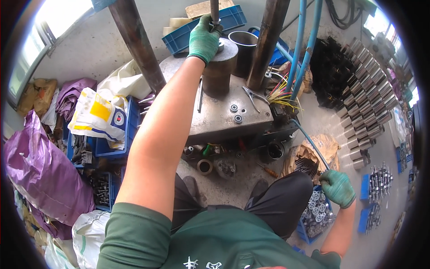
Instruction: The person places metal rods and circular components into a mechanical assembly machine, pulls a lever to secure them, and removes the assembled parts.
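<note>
While hands (204, 41) grip rod (215, 6) and lever (313, 145), column (268, 42) between, pliers (251, 94) nearby

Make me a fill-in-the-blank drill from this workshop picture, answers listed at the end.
1. The left hand is gloved in ____.
2. The ____ hand grips the long lever.
3. Exactly ____ small bearing-like rings lie near the front of the metal worktable, by the pliers.
4. The crate holding spoked, wheel-like parts is ____ in colour.

Missing words: green; right; two; blue.
</note>
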`<state>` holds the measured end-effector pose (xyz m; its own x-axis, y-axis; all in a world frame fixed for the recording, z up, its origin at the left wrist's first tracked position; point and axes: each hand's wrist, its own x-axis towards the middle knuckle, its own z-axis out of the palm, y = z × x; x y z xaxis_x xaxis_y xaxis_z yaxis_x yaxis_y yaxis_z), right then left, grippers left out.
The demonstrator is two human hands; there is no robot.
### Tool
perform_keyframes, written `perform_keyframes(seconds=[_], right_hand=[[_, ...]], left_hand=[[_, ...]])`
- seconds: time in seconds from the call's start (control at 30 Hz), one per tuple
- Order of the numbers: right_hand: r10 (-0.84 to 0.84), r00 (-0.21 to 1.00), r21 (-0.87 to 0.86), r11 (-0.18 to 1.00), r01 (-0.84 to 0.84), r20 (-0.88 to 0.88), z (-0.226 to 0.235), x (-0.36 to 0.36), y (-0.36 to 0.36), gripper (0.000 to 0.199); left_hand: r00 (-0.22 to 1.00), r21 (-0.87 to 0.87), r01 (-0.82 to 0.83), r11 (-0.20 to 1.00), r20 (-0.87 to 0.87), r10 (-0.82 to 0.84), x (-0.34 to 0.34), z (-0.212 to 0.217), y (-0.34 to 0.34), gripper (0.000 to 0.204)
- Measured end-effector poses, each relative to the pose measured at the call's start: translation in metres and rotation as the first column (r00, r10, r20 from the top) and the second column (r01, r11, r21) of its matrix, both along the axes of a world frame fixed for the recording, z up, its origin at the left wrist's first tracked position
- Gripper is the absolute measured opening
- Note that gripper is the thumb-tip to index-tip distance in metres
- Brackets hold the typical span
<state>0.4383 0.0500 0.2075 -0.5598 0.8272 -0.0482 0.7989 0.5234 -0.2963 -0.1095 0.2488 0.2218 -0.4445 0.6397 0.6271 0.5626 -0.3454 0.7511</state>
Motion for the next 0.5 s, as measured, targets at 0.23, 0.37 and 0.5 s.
perform_keyframes(seconds=[0.23,0.37,0.5], right_hand=[[-0.122,0.958,0.324,0.923,0.205,-0.259,0.03,-0.009,0.061,0.027],[-0.027,0.902,0.635,0.701,0.325,-0.431,0.078,-0.054,0.144,0.026],[0.069,0.855,0.625,0.713,0.318,-0.514,0.08,-0.046,0.199,0.027]], left_hand=[[1.0,0.017,0.02,1.0,0.024,-0.02,0.007,0.002,-0.001,0.035],[0.999,0.004,-0.001,1.0,0.047,0.0,0.009,0.007,-0.009,0.045],[0.991,0.039,-0.038,0.998,0.132,0.032,0.01,0.009,-0.01,0.042]])
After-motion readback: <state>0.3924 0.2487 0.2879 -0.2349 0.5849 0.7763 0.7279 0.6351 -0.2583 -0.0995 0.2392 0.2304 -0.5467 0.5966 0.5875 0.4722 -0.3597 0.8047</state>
